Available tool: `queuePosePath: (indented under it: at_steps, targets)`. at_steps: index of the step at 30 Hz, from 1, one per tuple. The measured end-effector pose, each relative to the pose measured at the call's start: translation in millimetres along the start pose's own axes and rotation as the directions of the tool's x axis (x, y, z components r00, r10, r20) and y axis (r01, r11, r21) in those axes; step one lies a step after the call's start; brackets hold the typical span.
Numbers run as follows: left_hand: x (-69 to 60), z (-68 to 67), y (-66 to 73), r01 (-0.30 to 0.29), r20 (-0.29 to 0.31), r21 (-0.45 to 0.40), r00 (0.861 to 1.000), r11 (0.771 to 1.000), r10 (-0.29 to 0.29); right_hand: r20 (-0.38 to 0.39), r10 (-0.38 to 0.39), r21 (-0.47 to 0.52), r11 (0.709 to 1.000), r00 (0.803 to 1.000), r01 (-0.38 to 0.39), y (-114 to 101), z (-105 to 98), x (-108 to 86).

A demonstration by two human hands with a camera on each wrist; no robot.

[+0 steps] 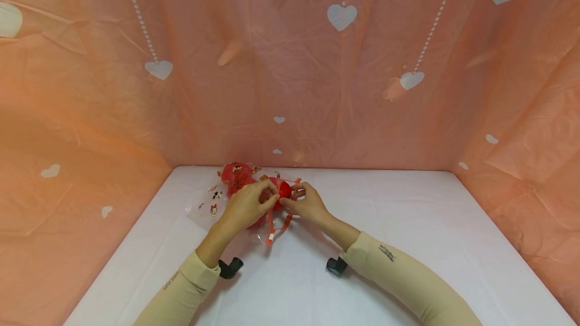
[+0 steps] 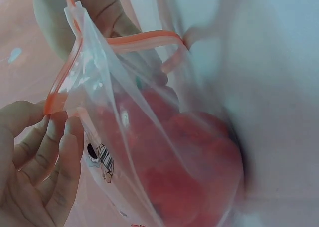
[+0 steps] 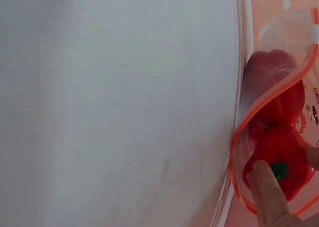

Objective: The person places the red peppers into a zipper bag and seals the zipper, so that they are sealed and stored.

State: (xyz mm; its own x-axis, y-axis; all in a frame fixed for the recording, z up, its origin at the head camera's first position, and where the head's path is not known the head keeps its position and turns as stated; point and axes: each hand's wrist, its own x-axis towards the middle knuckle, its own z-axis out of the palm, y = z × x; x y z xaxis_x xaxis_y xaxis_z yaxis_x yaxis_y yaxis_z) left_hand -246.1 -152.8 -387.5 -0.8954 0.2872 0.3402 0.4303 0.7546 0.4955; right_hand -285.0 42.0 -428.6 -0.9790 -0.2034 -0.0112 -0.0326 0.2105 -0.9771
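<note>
A clear plastic zip bag (image 1: 206, 210) with an orange zip strip (image 2: 144, 38) and small cartoon prints lies toward the back of the table. Several red bell peppers (image 2: 199, 157) fill it. My left hand (image 1: 248, 204) pinches the orange edge at the bag's mouth, as the left wrist view shows. Inside the open mouth, a red bell pepper (image 3: 283, 147) with a green stem (image 3: 279, 170) sits between the fingers and thumb of my right hand (image 1: 310, 206). Behind it in the bag lies another pepper (image 3: 271, 87). The bag's film blurs the peppers deeper in.
The white tabletop (image 1: 408, 245) reaches back to a peach curtain (image 1: 308, 79) printed with white hearts, which also hangs at both sides. A dark piece sits by each wrist, one at the left (image 1: 231, 268) and one at the right (image 1: 336, 266).
</note>
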Motion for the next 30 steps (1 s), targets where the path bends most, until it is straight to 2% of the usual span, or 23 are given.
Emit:
queuePosePath:
  at_steps: [7,14,22,30]
  targets:
    - [0.9,0.9,-0.8,-0.011,0.0,-0.003,1.0,1.0,0.011,0.023,-0.033,-0.094,0.995,0.999,0.035,5,-2,5.2]
    - [0.9,0.5,-1.0,-0.002,0.026,-0.002,1.0,1.0,0.002,0.08,-0.037,-0.081,0.996,0.996,0.044,9,-7,5.1]
    - [0.8,1.2,1.2,0.027,0.074,-0.021,0.997,0.999,-0.025,0.102,-0.017,-0.088,0.996,0.995,0.026,11,-18,-5.3]
    - [-2.7,0.8,-0.8,0.047,0.119,-0.064,0.992,0.997,-0.039,0.184,-0.024,-0.008,1.0,0.983,0.026,14,-24,-21.8]
